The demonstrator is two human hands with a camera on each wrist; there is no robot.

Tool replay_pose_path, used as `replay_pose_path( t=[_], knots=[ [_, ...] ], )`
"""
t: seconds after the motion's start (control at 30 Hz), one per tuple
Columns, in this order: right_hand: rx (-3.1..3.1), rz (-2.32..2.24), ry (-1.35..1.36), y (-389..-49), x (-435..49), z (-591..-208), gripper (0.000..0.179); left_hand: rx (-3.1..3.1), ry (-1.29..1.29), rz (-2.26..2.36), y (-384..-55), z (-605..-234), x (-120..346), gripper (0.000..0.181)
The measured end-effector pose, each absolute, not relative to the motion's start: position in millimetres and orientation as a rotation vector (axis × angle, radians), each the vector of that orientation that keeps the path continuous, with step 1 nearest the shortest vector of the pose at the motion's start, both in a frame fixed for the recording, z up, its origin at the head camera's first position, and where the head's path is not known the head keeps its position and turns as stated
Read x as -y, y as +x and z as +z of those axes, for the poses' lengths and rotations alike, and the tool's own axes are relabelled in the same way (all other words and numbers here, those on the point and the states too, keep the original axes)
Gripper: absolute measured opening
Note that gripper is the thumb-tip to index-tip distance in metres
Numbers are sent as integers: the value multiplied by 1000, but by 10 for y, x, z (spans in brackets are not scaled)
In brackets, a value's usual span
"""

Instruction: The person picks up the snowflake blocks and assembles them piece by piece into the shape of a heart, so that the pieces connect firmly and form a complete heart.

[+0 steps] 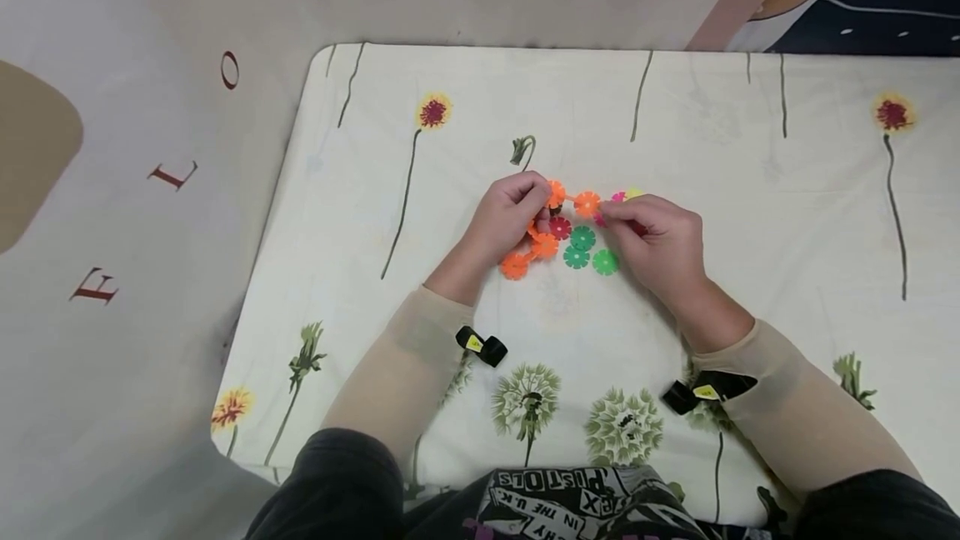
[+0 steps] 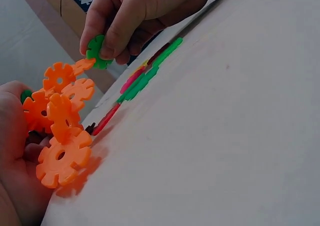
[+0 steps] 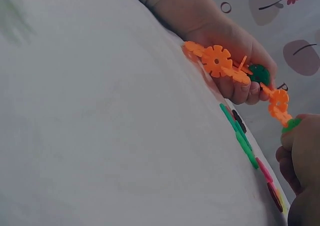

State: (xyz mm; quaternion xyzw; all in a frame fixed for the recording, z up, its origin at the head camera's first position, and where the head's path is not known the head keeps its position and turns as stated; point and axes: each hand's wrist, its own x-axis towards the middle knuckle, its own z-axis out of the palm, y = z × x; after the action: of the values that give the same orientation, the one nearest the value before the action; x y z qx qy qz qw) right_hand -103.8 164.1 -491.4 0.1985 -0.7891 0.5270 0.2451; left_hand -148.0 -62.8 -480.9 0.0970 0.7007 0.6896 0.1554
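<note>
Several orange notched plastic discs (image 2: 62,158), slotted together into a chain, hang from my left hand (image 1: 506,211). The fingers of that hand grip the chain, and a darker green disc (image 3: 259,74) shows at the fingers in the right wrist view. Between thumb and finger, my right hand (image 1: 656,240) pinches a bright green notched disc (image 2: 97,50). This disc meets the far orange end of the chain. In the head view the right fingers hide it. Both hands are held over the table, the left nearer the chain's middle.
Loose flat discs lie on the table below the hands: green ones (image 1: 582,237), a red one (image 1: 559,227), and pink and yellow ones partly behind the right hand. A flower-printed cloth (image 1: 787,257) covers the table. A lettered curtain (image 1: 172,107) hangs along the left and back.
</note>
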Motion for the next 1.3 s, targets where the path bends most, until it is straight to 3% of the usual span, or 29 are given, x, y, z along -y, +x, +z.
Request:
replay_pose_path(
  t=[1.0, 1.3],
  knots=[
    [2148, 1521, 373, -1014, -1638, -4899, 19, -1999, 245, 1923, -1436, -4781, 600, 26],
    [2111, 1573, 485, -1014, -1623, -4900, 23, -2026, 296, 1957, -1439, -4776, 592, 26]
  ],
)
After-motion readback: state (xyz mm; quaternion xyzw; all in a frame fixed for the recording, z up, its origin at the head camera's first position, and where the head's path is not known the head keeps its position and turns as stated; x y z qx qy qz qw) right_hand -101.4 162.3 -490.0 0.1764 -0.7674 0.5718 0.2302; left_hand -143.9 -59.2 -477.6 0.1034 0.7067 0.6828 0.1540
